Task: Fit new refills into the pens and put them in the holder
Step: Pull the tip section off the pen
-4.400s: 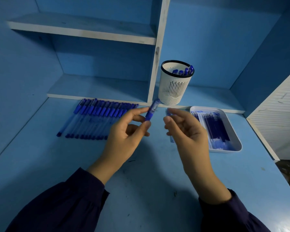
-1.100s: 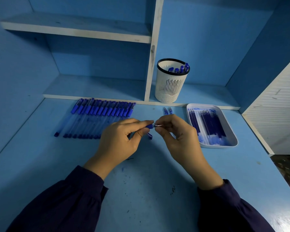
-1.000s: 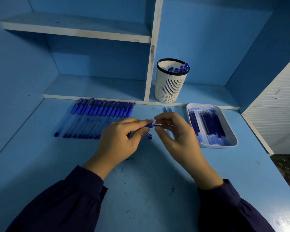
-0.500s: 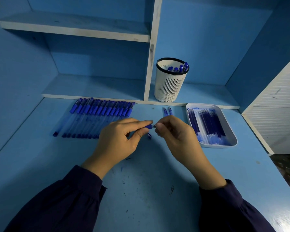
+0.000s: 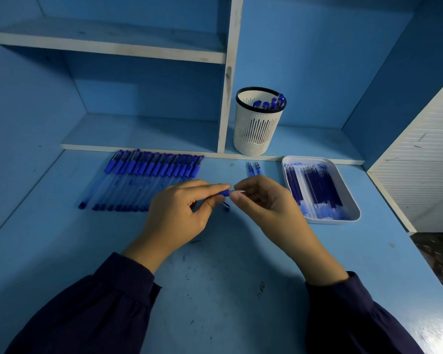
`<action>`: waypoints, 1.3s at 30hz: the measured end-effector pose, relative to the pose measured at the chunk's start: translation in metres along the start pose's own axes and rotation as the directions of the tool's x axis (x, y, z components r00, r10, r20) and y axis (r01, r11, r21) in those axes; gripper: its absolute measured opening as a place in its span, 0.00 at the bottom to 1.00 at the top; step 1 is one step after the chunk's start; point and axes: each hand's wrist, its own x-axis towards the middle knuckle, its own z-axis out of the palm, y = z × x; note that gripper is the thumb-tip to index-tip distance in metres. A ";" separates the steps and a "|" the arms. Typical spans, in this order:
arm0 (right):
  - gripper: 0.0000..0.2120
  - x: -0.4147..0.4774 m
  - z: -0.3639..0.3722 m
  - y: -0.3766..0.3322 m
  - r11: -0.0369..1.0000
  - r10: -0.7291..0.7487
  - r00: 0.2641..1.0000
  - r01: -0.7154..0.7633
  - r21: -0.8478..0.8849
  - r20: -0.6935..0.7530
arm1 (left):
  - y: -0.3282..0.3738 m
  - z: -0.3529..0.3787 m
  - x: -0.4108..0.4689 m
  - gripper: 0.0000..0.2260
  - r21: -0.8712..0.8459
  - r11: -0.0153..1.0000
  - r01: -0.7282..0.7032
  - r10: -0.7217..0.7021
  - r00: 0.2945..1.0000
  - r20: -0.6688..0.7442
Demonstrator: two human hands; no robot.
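- While both sleeves [image 5: 92,310] lie over the near desk [image 5: 215,277], the hands meet just ahead of them, fingertips almost touching.
- Left hand [image 5: 174,210]: fingers and thumb curl round a pen [image 5: 224,192]. Only its blue grip end shows past the fingertips, pointing toward the right hand.
- Right hand [image 5: 264,203]: thumb and forefinger pinch the thin metal tip of the refill [image 5: 238,191] sticking out of that grip end; the other fingers are loosely curled.
- Step in hand, as I judge it: the refill swap on this one pen. Whether the refill is going in or coming out cannot be told.
- A small blue part [image 5: 226,206], perhaps a cap, lies on the desk just under the gap between the hands.
- Beyond the left hand a row of pens [image 5: 149,180] lies side by side, likely waiting their turn.
- Just beyond the right hand lie three loose refills [image 5: 252,169]. Outward of it sits a white tray [image 5: 353,208] with a stock of refills [image 5: 315,190].
- Farthest, past the right hand on the low shelf, stands the holder [image 5: 256,131] with a few finished pens [image 5: 269,104] leaning in it.
- Next move calls for a straight, gentle pull or push along the barrel, the left hand gripping firm. The pen must then be closed before it is lifted to the holder.
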 end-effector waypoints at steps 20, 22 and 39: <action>0.04 0.001 -0.001 0.010 0.991 0.129 0.991 -0.130 0.034 0.029 | -0.003 -0.002 0.001 0.12 -0.124 0.984 0.131 -0.138 0.990 -0.043; 0.04 -0.003 0.005 0.014 0.964 0.074 0.992 -0.046 -0.261 0.100 | -0.003 -0.002 0.001 0.12 -0.118 0.985 0.123 -0.129 0.991 -0.041; 0.04 -0.001 -0.006 0.008 0.935 -0.037 0.998 0.053 -0.349 0.052 | 0.000 -0.003 0.001 0.12 -0.087 0.991 0.102 -0.105 0.994 -0.035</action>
